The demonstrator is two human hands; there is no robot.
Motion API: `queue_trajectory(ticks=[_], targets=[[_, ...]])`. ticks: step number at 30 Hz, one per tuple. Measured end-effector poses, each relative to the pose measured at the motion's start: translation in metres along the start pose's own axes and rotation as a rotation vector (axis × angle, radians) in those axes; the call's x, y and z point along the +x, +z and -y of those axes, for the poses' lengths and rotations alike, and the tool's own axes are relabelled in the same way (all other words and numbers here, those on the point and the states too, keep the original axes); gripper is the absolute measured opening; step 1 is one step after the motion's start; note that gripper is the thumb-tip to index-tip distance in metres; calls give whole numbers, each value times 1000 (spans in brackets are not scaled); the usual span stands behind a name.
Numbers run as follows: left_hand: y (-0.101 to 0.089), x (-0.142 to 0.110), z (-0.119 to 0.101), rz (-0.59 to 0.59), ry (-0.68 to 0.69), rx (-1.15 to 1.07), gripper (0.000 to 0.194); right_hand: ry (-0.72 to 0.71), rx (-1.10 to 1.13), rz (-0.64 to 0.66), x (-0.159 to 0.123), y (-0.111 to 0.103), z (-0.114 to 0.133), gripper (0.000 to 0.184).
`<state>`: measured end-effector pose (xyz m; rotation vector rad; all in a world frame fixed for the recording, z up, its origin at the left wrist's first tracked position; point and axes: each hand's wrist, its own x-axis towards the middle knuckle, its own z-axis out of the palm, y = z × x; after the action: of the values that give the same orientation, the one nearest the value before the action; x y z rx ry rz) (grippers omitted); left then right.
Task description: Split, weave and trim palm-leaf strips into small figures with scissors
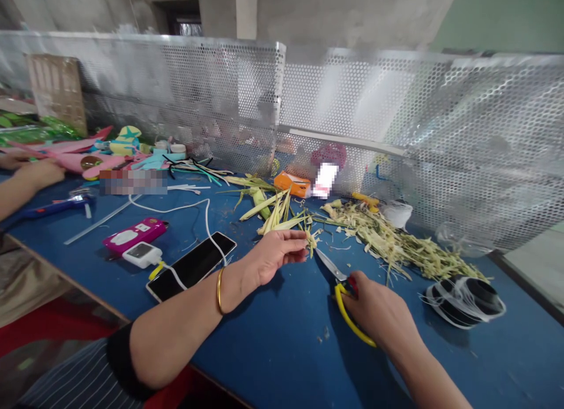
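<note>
My left hand (282,253), a gold bangle on its wrist, pinches a small piece of pale dried husk (311,242) between the fingertips. In my right hand (374,306) are scissors (331,263) with yellow and red handles. Their blades look closed and point toward the husk piece, near its lower end. Just beyond my left hand lie loose husk leaves (279,212). A long heap of trimmed pale-green husk bundles (396,238) spreads to the right of the blades.
A phone (191,268) with a white cable, a magenta power bank (136,235) and a black spool of thread (465,301) lie on the blue table (282,350). A perforated metal screen (343,97) stands behind. At the far left, another person's hand (39,173) works beside pink items.
</note>
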<state>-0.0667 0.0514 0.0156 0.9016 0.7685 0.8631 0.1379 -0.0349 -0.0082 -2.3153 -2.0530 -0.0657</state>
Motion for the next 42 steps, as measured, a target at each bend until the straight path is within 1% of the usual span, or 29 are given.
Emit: queue_trajectory(ticks=[3,5,7,10,11,13,15,17,18,21,23,26,28,31,34,36,39,42], targets=[[1,-1,2,-19,-10,14,13,-70,7,4,-2,-2,-1,22],[3,-1,5,-9,-45,-17,12,-110,104,-17,-2,-4,-3,23],[6,-3,9,-1,-113,-92,13,-141,313,-95,-2,-6,-3,27],[13,-6,15,-5,-269,-212,14,-164,712,-269,-2,-8,1,34],[16,-7,18,4,-320,-238,13,-179,814,-299,-3,-9,4,35],[20,-9,23,43,-402,-264,11,-239,937,-309,-5,-11,10,34],[22,-11,29,66,-438,-245,9,-300,994,-310,-7,-14,16,28],[24,-12,34,96,-435,-182,8,-316,1036,-303,-10,-17,20,17],[24,-13,36,121,-425,-144,8,-299,1057,-289,-11,-18,21,14],[25,-15,40,194,-371,-57,13,-182,1100,-216,-11,-17,22,21],[25,-16,40,172,-287,-7,17,-92,1132,-186,-10,-15,20,28],[26,-18,37,118,-142,90,22,-5,1199,-151,-8,-12,18,36],[27,-19,35,130,-103,165,25,31,1226,-158,-6,-11,17,37],[29,-21,34,137,-79,228,22,51,1230,-177,-6,-12,16,37],[31,-23,35,114,-51,236,17,30,1249,-114,-6,-11,17,36],[31,-23,35,127,-42,269,18,12,1261,-73,-6,-10,18,36],[30,-22,35,158,-77,283,27,41,1282,-45,-6,-10,16,37],[29,-20,33,126,-115,237,39,75,1325,-46,-5,-14,14,38]])
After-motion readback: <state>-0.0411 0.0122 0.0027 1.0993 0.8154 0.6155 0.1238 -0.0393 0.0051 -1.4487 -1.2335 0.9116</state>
